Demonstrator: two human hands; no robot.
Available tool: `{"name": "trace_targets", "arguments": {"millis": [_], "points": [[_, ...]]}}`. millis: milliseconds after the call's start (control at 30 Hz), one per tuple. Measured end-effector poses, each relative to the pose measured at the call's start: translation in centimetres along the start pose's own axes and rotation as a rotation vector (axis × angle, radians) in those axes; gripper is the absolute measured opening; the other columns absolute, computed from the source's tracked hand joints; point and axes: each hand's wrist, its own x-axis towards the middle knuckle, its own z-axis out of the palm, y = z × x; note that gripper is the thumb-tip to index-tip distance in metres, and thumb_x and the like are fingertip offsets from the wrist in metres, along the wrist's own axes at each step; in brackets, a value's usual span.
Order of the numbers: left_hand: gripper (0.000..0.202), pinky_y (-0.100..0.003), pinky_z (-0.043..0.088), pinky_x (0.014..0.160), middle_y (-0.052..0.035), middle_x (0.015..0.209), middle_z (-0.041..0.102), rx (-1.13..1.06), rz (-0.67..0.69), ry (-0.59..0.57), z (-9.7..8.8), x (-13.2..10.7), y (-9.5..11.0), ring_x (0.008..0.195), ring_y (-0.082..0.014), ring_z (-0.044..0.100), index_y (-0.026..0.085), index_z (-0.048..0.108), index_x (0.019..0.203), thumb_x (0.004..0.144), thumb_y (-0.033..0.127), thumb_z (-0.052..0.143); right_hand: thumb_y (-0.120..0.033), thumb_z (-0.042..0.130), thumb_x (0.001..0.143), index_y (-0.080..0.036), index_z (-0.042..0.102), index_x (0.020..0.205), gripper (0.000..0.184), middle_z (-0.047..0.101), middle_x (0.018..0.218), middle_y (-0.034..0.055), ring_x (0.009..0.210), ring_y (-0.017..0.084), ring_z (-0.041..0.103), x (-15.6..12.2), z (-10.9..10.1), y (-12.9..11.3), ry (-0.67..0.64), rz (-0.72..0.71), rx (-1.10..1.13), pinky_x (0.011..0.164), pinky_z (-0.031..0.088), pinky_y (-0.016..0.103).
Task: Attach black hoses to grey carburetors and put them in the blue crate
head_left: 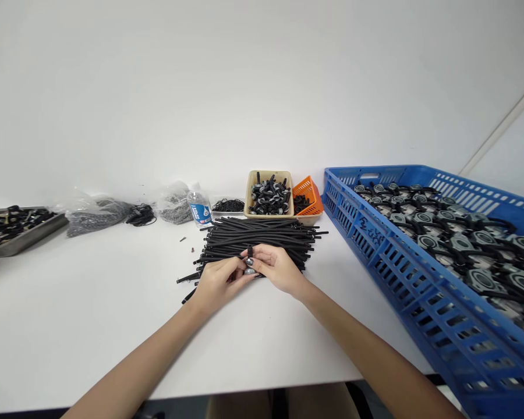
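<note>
Both my hands meet over the near edge of a stack of black rods or tubes (253, 235). Between them is a small black and silver part (250, 270), with a dark stem upward and a shiny round end below. My left hand (220, 280) pinches it from the left with thumb and fingertips. From the right, my right hand (277, 267) grips the same part, its thumb across the silver piece. Fingers cover much of the part, so its exact kind is unclear.
A cream bin (247, 198) holds similar black and silver parts, beside an orange basket (317, 201). At right stands a large blue crate (375, 256) of grey-black assemblies. Leftward are a bottle (199, 206), plastic bags (98, 215) and a metal tray (35, 237).
</note>
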Motion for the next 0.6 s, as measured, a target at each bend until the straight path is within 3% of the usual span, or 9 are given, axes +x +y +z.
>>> {"name": "trace_targets", "arguments": {"millis": [600], "points": [[0.025, -0.016, 0.035, 0.047, 0.009, 0.055, 0.047, -0.001, -0.007, 0.029, 0.12, -0.09, 0.09, 0.046, -0.0056, 0.043, 0.02, 0.049, 0.075, 0.088, 0.031, 0.067, -0.052, 0.076, 0.075, -0.017, 0.07, 0.099, 0.044, 0.073, 0.091, 0.0066, 0.087, 0.019, 0.069, -0.01, 0.09, -0.22, 0.004, 0.017, 0.049, 0.083, 0.053, 0.033]]}}
